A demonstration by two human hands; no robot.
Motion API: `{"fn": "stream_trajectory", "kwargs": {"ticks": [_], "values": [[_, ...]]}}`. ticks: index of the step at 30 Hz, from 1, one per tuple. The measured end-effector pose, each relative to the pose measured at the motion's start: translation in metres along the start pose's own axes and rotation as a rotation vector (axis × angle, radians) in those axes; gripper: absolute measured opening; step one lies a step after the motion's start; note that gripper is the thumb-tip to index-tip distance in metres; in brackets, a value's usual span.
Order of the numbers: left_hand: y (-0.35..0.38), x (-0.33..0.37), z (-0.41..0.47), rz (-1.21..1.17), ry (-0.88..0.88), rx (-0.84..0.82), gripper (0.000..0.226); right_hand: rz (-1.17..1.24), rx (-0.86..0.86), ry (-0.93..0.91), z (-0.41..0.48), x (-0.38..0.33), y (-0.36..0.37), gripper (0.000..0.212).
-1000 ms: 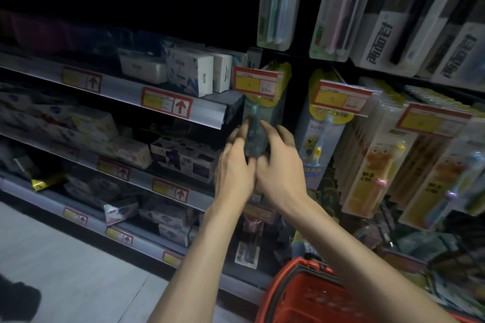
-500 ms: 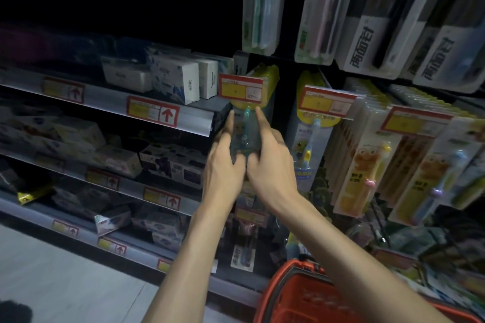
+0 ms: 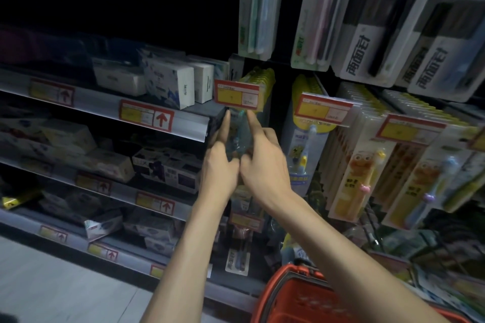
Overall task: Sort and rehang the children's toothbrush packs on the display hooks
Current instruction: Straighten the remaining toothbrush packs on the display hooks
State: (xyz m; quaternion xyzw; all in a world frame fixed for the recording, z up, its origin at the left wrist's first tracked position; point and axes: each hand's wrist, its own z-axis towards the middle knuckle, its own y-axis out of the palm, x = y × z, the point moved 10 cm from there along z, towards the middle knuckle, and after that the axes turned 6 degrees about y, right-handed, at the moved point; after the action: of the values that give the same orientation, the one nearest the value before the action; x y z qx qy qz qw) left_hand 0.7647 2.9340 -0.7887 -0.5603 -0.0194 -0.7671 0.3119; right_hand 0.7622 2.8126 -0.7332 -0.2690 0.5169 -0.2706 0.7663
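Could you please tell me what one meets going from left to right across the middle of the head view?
Dark printed boxes → left hand → teal toothbrush pack gripped by both hands → right hand → yellow-topped toothbrush pack → orange cartoon packs.

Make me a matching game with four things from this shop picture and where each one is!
Things:
1. basket
2. pack
3. boxes
4. orange packs

Places:
a. hanging on the right
b. held between the left hand and the right hand
c. at the bottom, red
d. standing on the shelf at the left

Pairs: 1-c, 2-b, 3-d, 4-a
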Motion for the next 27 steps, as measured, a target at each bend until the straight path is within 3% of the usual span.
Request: {"fn": "stream_trajectory", "kwargs": {"ticks": [2,6,14,19,27], "values": [[-0.004,0.007,0.000,-0.007,0.034,0.004,0.083,0.015,-0.005,-0.007,-0.002,-0.001,0.000,0.091],[-0.007,0.013,-0.002,-0.015,0.047,-0.016,0.088,0.015,0.004,-0.012,-0.004,0.000,-0.002,0.090],[-0.008,0.000,-0.005,0.038,-0.024,-0.023,0.058,0.034,0.018,-0.022,-0.006,0.004,-0.005,0.089],[-0.014,0.010,-0.011,0.021,0.066,-0.007,0.078,0.043,0.022,-0.040,-0.009,0.005,-0.007,0.084],[-0.019,0.015,-0.022,0.090,0.149,-0.037,0.073,-0.031,0.024,-0.053,-0.019,0.010,-0.007,0.077]]}}
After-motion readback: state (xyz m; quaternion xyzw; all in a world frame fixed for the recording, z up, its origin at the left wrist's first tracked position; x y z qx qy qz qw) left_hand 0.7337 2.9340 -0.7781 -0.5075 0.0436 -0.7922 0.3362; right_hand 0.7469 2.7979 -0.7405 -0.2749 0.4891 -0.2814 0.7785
